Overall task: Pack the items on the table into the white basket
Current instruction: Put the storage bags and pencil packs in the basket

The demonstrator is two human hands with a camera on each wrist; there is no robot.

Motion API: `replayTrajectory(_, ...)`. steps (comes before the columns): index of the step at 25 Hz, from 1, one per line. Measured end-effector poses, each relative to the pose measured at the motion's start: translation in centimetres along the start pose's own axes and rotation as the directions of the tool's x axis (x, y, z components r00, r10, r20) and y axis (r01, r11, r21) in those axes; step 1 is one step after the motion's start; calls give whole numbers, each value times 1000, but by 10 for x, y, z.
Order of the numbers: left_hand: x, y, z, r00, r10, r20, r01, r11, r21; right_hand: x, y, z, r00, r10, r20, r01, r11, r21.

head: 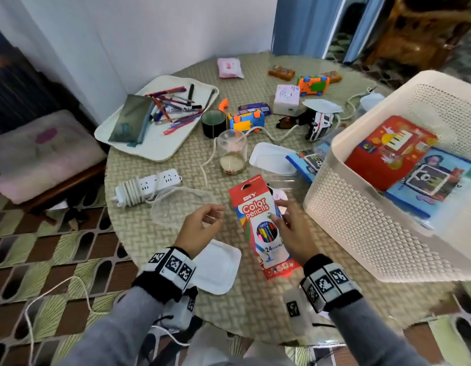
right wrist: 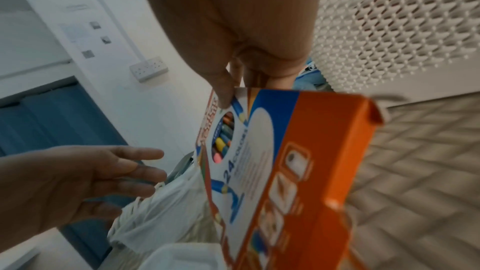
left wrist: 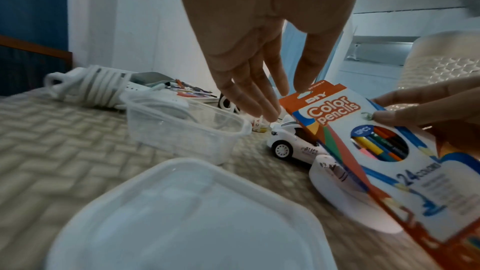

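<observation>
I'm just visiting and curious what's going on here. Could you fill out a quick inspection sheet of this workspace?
Surface: round table with a woven-pattern cover.
Job's things: color pencils box lifted; white basket at right, already holding a red box.
Clutter: tray of pens, toy cars, clear container, white lid, glass jar.
Grips: right hand holds the pencils box; left hand relaxed, holding nothing.
Cables: coiled power strip; white rope.
Surroundings: cushioned chair, patterned floor.

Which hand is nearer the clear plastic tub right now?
Left. The left hand hovers open right at the clear plastic tub; the right hand is farther off, gripping the color pencils box.
</observation>
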State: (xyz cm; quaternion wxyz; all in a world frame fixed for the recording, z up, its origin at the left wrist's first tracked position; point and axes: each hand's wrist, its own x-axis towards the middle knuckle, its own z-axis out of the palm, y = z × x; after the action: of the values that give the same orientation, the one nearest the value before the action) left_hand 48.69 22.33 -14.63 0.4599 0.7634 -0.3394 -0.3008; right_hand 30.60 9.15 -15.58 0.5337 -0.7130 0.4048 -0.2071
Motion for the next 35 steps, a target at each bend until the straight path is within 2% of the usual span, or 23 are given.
replayTrajectory(3, 32, 12, 3, 999, 42, 31, -42, 999, -12, 0, -2, -9, 998, 30, -51, -29, 999, 19)
replayTrajectory(6, 70, 26, 9, 986, 101, 133, -105, 994, 25, -5, -7, -14, 988, 102, -115, -91, 992, 92)
replayTrajectory(10, 124, 51, 25, 948, 169, 270, -186, 982, 39, -11, -4, -13, 931, 281, -234, -221, 942, 253)
replayTrajectory(13, 162, 64, 48, 933, 121, 340, -129, 992, 1, -16, -1, -7, 868, 362, -341, -275, 921, 278)
replayTrajectory(17, 203, 66, 87, 910, 18, 413, -42, 998, 49, -25, -4, 4, 800, 408, -440, -253, 894, 370)
replayTrajectory(20, 217, 68, 108, 913, -73, 400, 47, 996, 75, -29, -6, 4, 777, 436, -454, -256, 878, 405)
replayTrajectory(26, 237, 78, 141, 904, -163, 395, 159, 986, 43, -24, -10, -4, 748, 452, -486, -277, 878, 391)
replayTrajectory(29, 247, 76, 152, 894, -169, 414, 149, 986, 80, -24, -10, -2, 743, 437, -506, -280, 891, 358)
replayTrajectory(32, 237, 81, 142, 873, -176, 455, 219, 975, -42, -26, -13, 1, 739, 438, -512, -272, 889, 367)
replayTrajectory(35, 226, 80, 126, 875, -128, 467, 212, 968, -132, -28, -15, 1, 733, 438, -520, -269, 889, 369)
